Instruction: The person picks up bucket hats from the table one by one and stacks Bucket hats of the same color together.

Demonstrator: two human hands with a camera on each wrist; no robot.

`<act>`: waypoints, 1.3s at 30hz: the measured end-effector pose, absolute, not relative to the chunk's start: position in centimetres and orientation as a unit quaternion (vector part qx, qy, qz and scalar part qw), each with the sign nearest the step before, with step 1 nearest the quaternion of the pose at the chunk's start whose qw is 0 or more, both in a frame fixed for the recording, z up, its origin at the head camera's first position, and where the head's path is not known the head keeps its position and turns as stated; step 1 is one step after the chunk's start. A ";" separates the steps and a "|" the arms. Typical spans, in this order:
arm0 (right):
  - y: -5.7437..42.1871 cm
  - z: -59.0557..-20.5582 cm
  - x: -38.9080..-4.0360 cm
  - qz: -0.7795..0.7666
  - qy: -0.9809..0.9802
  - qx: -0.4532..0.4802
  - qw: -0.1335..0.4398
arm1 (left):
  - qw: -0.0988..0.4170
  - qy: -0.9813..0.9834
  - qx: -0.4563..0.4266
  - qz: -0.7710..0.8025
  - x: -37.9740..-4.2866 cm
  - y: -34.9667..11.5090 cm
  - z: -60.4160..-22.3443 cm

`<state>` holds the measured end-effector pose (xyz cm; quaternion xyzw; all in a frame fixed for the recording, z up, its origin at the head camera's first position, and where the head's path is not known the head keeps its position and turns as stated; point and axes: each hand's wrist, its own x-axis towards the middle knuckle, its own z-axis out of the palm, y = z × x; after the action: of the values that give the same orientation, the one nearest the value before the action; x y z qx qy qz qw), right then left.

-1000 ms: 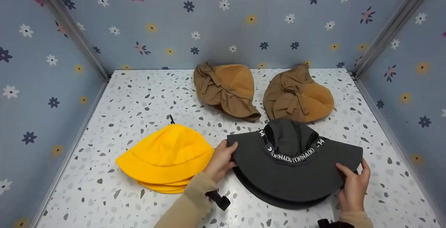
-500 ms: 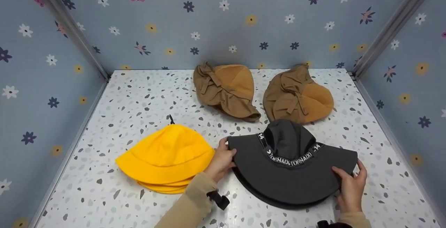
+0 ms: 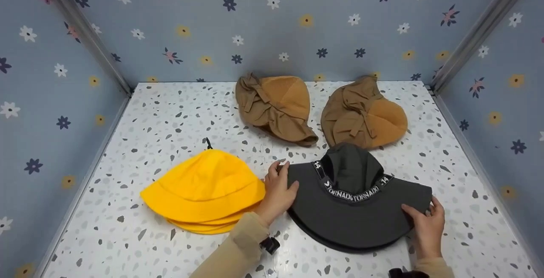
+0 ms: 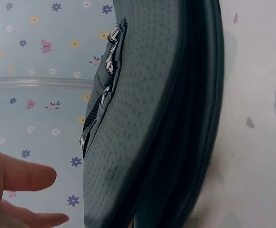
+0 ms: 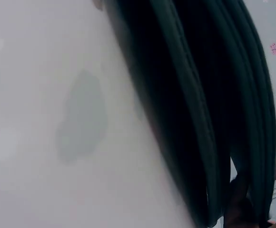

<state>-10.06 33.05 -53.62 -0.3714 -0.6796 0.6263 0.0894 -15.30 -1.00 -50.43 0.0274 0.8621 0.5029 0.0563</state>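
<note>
A stack of dark grey wide-brimmed sun hats [image 3: 357, 222] lies at the front right, its top hat lettered TORNADO along the band. My left hand [image 3: 278, 195] is at the left end of the brim; in the left wrist view its fingers [image 4: 31, 175] are extended and apart from the brim. My right hand [image 3: 428, 227] pinches the brim's right end, thumb on top and fingers partly hidden at the edge. In the right wrist view, layered brims [image 5: 200, 109] stand close over the white surface. Beside my left forearm sits a stack of yellow bucket hats [image 3: 208, 188].
Two brown hats with bows lie at the back, one on the left [image 3: 278, 110] and one on the right [image 3: 363, 114], close behind the grey crown. The speckled white tabletop [image 3: 157, 120] is bounded by flowered blue walls [image 3: 272, 27] on three sides.
My left hand has let go of the brim and lifted slightly, its fingers further up along the edge. The right end of the grey brim and my right hand have shifted a little left.
</note>
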 end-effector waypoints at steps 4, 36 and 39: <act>33.0 -53.7 -10.2 0.622 -0.690 -0.360 0.086 | 0.047 0.895 0.063 0.439 -15.0 -0.7 -50.9; 33.5 -52.9 -10.2 0.449 -0.855 -0.258 0.003 | 0.170 0.896 0.066 0.404 -19.3 -1.3 -50.3; 33.2 -52.6 -10.1 0.443 -0.860 -0.251 0.009 | 0.191 0.842 0.023 0.504 -21.1 -1.5 -50.2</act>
<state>-10.13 33.24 -52.64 -0.2514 -0.8605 0.4431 0.0089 -21.11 -1.52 -50.22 0.0226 0.8424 0.5036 0.1907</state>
